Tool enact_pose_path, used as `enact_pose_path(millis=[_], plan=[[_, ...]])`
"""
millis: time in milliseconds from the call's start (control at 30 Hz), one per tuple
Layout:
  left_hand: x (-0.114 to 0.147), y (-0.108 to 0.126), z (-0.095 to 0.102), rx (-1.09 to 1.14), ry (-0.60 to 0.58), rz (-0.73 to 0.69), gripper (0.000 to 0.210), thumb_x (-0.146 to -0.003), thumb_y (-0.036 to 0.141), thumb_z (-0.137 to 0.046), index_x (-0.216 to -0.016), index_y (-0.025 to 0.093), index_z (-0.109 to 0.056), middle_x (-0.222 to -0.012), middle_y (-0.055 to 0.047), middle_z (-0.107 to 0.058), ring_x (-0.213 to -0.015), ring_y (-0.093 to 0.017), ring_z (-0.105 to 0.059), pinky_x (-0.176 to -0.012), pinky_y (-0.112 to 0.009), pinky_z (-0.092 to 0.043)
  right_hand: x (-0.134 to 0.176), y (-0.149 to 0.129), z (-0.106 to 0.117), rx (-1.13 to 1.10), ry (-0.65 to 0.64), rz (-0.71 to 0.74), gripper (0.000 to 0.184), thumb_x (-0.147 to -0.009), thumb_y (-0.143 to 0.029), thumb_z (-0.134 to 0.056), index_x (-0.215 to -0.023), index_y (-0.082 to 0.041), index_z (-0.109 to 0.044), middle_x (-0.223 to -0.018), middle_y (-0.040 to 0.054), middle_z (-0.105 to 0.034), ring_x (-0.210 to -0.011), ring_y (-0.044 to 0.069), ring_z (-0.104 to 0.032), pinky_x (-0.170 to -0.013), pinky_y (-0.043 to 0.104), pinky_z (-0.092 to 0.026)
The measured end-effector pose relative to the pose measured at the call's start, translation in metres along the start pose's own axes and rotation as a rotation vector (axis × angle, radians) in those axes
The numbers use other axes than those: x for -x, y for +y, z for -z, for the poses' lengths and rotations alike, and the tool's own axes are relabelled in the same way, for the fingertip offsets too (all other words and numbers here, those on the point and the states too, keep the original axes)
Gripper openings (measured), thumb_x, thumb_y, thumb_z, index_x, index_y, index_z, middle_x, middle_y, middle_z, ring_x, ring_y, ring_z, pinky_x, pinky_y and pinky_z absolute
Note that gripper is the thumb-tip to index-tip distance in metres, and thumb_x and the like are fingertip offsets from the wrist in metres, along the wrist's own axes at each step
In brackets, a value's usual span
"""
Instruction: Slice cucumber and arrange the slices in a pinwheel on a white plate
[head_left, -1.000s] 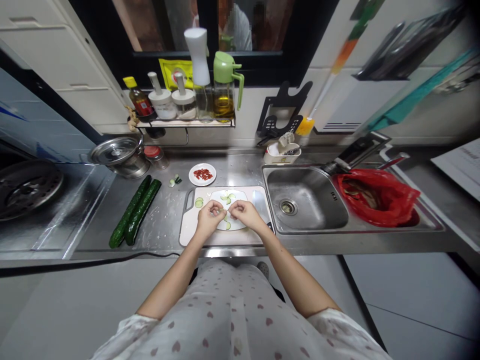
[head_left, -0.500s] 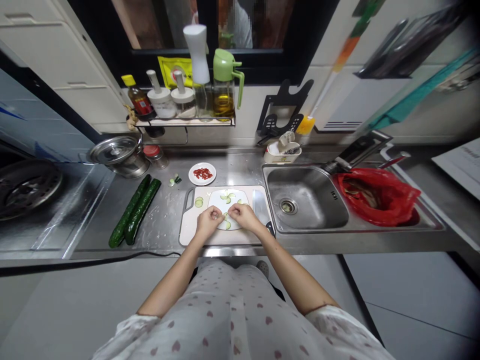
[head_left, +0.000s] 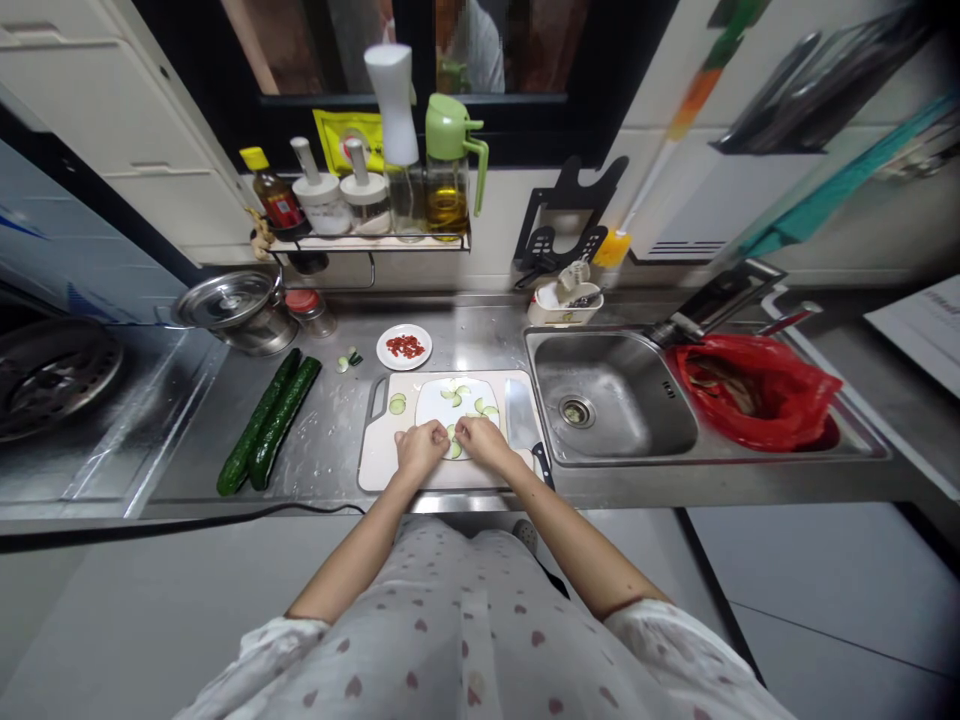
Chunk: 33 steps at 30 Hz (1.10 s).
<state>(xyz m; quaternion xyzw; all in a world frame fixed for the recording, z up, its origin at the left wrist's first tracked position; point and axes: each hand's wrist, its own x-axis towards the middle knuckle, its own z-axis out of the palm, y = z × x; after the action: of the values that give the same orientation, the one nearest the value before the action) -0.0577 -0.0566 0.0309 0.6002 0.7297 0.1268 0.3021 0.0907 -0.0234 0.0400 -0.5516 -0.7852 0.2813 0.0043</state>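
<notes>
My left hand [head_left: 424, 449] and my right hand [head_left: 482, 442] meet over the near part of a white plate [head_left: 429, 398]. Both have their fingertips pinched at a thin green-edged cucumber slice [head_left: 454, 446] between them; the fingers partly hide it. Further cucumber slices [head_left: 455, 395] lie on the plate in small fan-like groups at the back and at the right. Under the plate is a cutting board [head_left: 380, 457], with loose cucumber slices [head_left: 397, 403] on its left side. A knife [head_left: 519, 412] lies along the board's right side, its black handle towards me.
Two whole cucumbers [head_left: 270, 420] lie on the steel counter at left. A small plate of chopped red pieces [head_left: 406, 347] stands behind the board, near cucumber scraps [head_left: 349, 360]. At right are the sink [head_left: 622, 400] and a red plastic bag [head_left: 772, 395]. A lidded pot [head_left: 236, 310] stands back left.
My left hand has turned slightly, its thumb side now facing the plate's near edge. My right hand has shifted a little nearer to me, uncovering more of the slices at the plate's right.
</notes>
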Motion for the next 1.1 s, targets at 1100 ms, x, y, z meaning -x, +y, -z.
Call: enact_pose_path(millis=[1100], plan=[[-0.005,-0.001,-0.010,-0.184,0.012,-0.031,0.014,-0.079,0.031,-0.060,-0.089,0.025,-0.068,-0.100,-0.006,-0.066,-0.103,-0.027,-0.053,-0.087,-0.039,-0.030,-0.003,0.001,-0.007,0.159,-0.031,-0.023,0.025,-0.088,-0.018,-0.050,-0.112,-0.018,-0.059,-0.111,0.0102,-0.066,-0.104,0.021,-0.057,-0.077,0.026,-0.038]])
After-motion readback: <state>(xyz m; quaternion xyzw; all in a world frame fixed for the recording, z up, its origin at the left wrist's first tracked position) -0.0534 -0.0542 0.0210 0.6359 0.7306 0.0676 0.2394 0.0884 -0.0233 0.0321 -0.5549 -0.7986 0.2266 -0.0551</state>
